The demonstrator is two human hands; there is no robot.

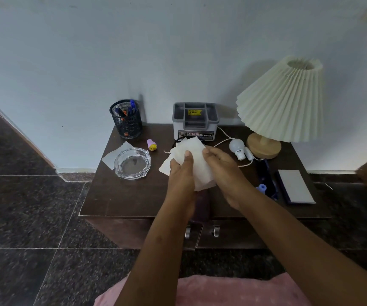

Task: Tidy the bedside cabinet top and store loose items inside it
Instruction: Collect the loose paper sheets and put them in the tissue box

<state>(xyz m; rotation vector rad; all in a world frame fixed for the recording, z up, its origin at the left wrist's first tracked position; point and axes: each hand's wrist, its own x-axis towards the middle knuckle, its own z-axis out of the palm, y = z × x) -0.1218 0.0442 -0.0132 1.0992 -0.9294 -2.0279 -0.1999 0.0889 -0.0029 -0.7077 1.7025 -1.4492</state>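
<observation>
— What's she got there?

— A few thin white paper tissues (190, 164), held above the middle of the dark brown wooden bedside cabinet top (129, 195). The left hand (181, 173) is closed round their left edge, thumb pressed on top. The right hand (220, 171) pinches the right edge between thumb and fingers. Both are holding the same bundle.

— Folding it, you think?

— That's my guess, or squaring the sheets up. I can't tell how many there are; they overlap. To do it well she should line up the corners first, then press the fold flat against the wood, so it stays compact enough to store.

— And the rest?

— Plenty is loose. There is 1 more flat white tissue (116, 154) at the left, partly under a clear glass ashtray (132, 163). Just beside that stands a small purple stamp with a yellow smiley face (152, 145). A white light bulb (237, 148) lies near the wooden base of the cream pleated lamp (282, 100). A blue-lidded ink pad (295, 186) lies open at the right edge.

— Where would it all go?

— There is a grey plastic organiser caddy (195, 120) at the back, and a black mesh pen cup (126, 118) already full of pens. Below, I see 2 silver door handles (215, 231); the left door looks slightly ajar, though I can't be sure.

— So, early days.

— I'd say so. Mind the lamp cord (223, 134); it runs close behind the tissues.
</observation>
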